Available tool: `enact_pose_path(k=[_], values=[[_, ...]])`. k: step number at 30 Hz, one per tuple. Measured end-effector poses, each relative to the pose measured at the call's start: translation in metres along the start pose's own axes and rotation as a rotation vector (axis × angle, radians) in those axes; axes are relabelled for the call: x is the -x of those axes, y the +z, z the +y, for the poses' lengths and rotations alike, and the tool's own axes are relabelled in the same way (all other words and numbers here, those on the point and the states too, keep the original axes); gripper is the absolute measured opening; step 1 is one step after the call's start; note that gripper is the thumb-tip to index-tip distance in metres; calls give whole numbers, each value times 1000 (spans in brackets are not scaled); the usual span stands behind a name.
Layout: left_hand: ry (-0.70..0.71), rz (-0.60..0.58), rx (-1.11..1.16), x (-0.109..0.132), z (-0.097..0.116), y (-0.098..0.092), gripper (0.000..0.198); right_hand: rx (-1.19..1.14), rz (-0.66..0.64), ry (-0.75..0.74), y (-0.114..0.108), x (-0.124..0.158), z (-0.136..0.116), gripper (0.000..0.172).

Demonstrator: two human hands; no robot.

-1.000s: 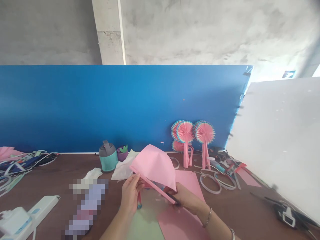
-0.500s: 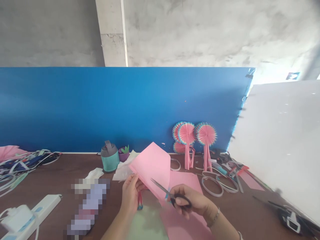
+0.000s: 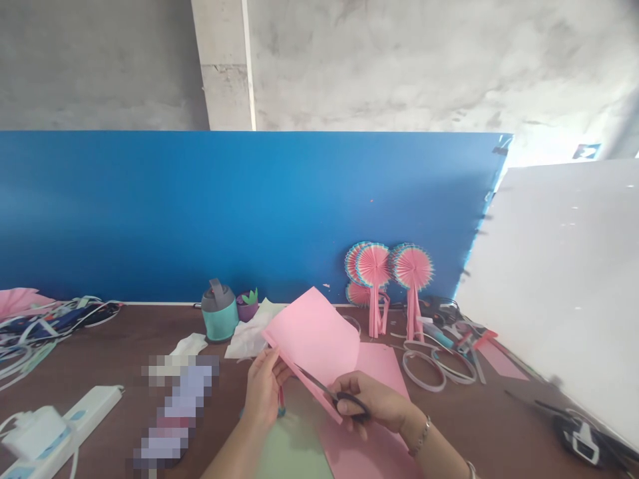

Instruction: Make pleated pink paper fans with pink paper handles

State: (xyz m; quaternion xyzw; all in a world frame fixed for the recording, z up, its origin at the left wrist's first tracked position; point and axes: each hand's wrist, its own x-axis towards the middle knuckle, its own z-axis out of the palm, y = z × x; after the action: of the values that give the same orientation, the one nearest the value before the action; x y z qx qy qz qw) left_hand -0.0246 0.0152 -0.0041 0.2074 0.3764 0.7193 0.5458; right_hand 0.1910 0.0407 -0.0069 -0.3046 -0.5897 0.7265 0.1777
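A sheet of pink paper (image 3: 315,329), folded along its near edge, is pinched at its left corner by my left hand (image 3: 264,384). My right hand (image 3: 370,399) grips dark-handled scissors (image 3: 319,383), with fingers through the loops. The scissor blades lie along the paper's folded near strip. Below my left hand, a small piece of pleated paper (image 3: 281,403) partly shows. Under my hands lie a pale green sheet (image 3: 294,442) and another pink sheet (image 3: 382,369) on the brown table.
Finished pink paper fans (image 3: 414,267) lean on the blue partition (image 3: 200,213). Tape rolls (image 3: 424,371) lie right of the paper. A teal cup (image 3: 220,320), a purple pot (image 3: 247,306) and a tissue (image 3: 249,336) stand or lie behind; a power strip (image 3: 94,406) is left.
The scissors have moved left and down, bringing their blades onto the folded strip. The held pink paper has shifted slightly right and its near edge is more visible.
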Motion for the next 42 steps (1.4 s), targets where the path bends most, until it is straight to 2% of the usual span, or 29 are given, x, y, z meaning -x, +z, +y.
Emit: enact_pose_path(k=[5, 12, 19, 32, 38, 42], values=[[-36, 48, 25, 0, -1, 0, 23, 28, 27, -1, 5, -3, -2, 30], [-99, 103, 60, -4, -2, -2, 5, 25, 44, 34, 9, -1, -7, 32], [-80, 131, 85, -7, 0, -2, 8, -20, -15, 39, 5, 0, -3, 38], [-55, 87, 71, -10, -5, -8, 3, -5, -33, 64, 6, -1, -3, 39], [-54, 10, 75, -7, -7, -8, 12, -19, -43, 34, 6, 0, -3, 36], [-47, 22, 77, -6, -6, -7, 17, -37, -95, 26, 7, -1, -2, 34]])
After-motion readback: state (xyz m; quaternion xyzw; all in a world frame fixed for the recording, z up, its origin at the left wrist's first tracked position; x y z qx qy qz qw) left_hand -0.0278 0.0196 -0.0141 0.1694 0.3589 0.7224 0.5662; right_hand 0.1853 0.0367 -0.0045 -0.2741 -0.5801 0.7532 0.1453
